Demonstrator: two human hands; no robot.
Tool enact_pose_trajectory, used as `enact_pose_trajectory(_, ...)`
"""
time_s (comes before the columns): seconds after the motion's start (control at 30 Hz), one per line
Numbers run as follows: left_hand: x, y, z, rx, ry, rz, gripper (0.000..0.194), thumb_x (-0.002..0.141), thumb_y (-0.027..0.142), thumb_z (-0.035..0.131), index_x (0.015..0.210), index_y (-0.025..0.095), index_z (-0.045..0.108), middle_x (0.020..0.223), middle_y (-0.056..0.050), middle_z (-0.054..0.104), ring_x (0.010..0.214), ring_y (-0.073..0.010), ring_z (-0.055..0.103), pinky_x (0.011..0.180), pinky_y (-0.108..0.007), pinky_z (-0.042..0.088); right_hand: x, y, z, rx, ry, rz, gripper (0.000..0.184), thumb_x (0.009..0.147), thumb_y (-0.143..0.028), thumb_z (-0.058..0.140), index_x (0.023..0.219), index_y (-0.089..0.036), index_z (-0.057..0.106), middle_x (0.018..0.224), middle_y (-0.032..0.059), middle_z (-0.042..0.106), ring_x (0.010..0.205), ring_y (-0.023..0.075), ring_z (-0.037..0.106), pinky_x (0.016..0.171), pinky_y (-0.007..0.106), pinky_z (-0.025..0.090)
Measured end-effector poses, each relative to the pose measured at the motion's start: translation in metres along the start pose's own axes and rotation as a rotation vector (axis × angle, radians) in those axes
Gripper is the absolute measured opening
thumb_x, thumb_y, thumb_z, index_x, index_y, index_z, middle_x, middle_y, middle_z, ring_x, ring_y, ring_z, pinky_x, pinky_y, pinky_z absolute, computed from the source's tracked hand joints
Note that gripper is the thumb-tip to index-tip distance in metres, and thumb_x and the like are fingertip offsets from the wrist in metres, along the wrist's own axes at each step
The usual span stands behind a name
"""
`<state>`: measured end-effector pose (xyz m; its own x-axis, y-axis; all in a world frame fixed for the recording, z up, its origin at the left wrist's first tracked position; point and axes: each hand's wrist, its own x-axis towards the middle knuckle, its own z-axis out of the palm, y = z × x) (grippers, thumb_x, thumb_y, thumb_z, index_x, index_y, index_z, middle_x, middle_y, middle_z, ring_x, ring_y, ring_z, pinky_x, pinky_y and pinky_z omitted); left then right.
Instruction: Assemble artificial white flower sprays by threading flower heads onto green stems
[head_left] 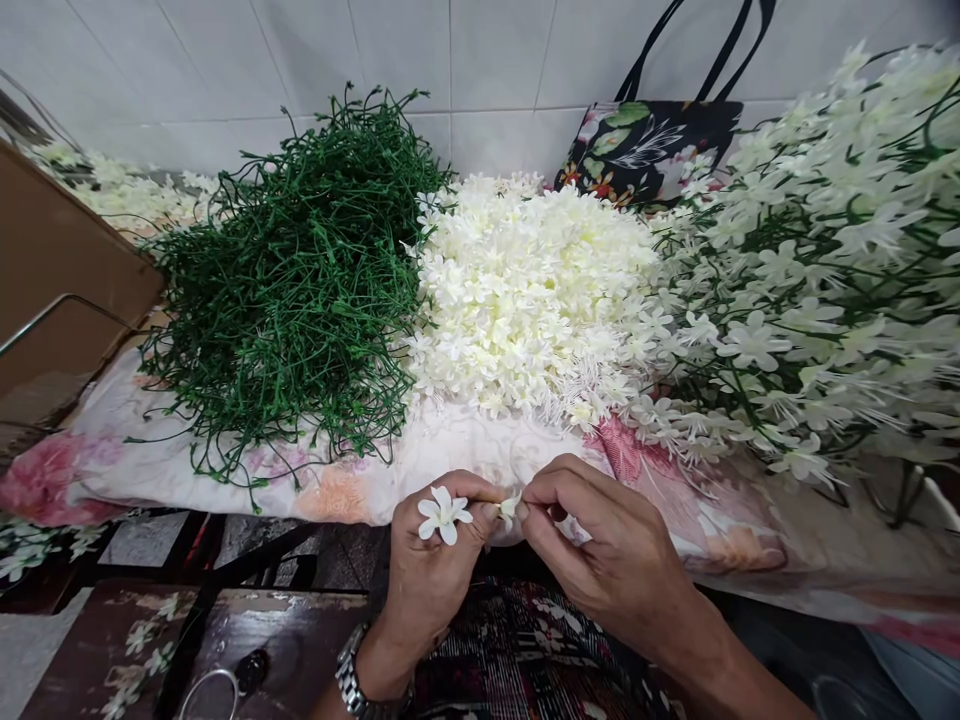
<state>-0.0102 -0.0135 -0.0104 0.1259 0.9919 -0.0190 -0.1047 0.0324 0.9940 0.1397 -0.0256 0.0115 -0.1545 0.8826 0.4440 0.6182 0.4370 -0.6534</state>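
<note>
Low in the middle, my left hand [435, 565] is closed around a stem, most of which its fingers hide. A white artificial flower [444, 515] sits at that hand, its petals spread above the thumb side. Between the two hands is a second, smaller white blossom [508, 508], pinched by the fingertips of my right hand [600, 525]. The left thumb and forefinger meet it from the other side. Just beyond my hands lie a heap of loose white flower heads [525, 290] and, to its left, a tangled pile of green plastic stems [300, 280].
Finished-looking white flower sprays [810, 300] crowd the right side. A floral tote bag [652, 150] leans on the tiled wall [495, 60]. A cardboard box [67, 270] stands at the left edge. A flowered cloth [225, 480] covers the table; a brown stool [292, 640] is below left.
</note>
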Motion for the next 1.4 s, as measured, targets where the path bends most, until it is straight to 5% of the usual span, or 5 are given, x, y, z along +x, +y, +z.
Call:
enact_pose_trajectory(0.4, 0.001, 0.016, -0.005, 0.523, -0.113, 0.394, 0.020, 0.073, 0.001, 0.048, 0.074, 0.018, 0.059, 0.066, -0.001, 0.056, 0.060, -0.0126, 0.053, 0.054, -0.022, 0.042, 0.001, -0.001, 0.003, -0.131, -0.007, -0.096, 0.018, 0.084, -0.005, 0.045, 0.071, -0.016, 0.054, 0.064, 0.0013, 0.052, 0.061, 0.0115, 0.050, 0.057, 0.025, 0.042)
enact_pose_trajectory(0.67, 0.002, 0.016, -0.003, 0.280, -0.038, 0.245, 0.013, 0.076, 0.009, 0.055, 0.066, 0.017, 0.059, 0.062, 0.001, 0.054, 0.055, -0.0107, 0.050, 0.051, -0.021, 0.039, 0.004, -0.001, -0.006, 0.054, -0.099, -0.083, 0.034, 0.083, -0.029, 0.058, 0.113, -0.015, 0.052, 0.107, 0.0113, 0.058, 0.098, 0.0188, 0.058, 0.078, 0.030, 0.052)
enact_pose_trajectory(0.87, 0.003, 0.018, -0.003, 0.204, -0.091, 0.177, 0.014, 0.079, 0.015, 0.058, 0.067, 0.016, 0.065, 0.061, -0.001, 0.056, 0.056, -0.0128, 0.052, 0.054, -0.024, 0.042, 0.002, 0.002, 0.001, 0.134, -0.052, -0.065, 0.010, 0.085, -0.012, 0.052, 0.088, -0.017, 0.059, 0.068, 0.0006, 0.060, 0.062, 0.0102, 0.056, 0.056, 0.022, 0.047)
enact_pose_trajectory(1.23, 0.000, 0.009, -0.014, 0.001, -0.312, 0.042, 0.029, 0.090, 0.028, 0.049, 0.113, 0.026, 0.066, 0.090, -0.006, 0.059, 0.085, -0.0186, 0.055, 0.072, -0.029, 0.044, 0.004, 0.006, -0.006, 0.173, 0.013, -0.008, 0.009, 0.084, -0.011, 0.056, 0.088, -0.018, 0.061, 0.070, -0.0009, 0.062, 0.063, 0.0079, 0.058, 0.057, 0.017, 0.046)
enact_pose_trajectory(1.4, -0.001, 0.005, -0.012, -0.042, -0.253, 0.074, 0.024, 0.089, 0.025, 0.051, 0.102, 0.023, 0.071, 0.077, -0.004, 0.055, 0.073, -0.0147, 0.052, 0.063, -0.025, 0.041, 0.002, 0.006, -0.008, 0.179, 0.009, -0.038, 0.010, 0.084, -0.009, 0.054, 0.086, -0.016, 0.060, 0.070, -0.0005, 0.060, 0.063, 0.0065, 0.057, 0.057, 0.016, 0.045)
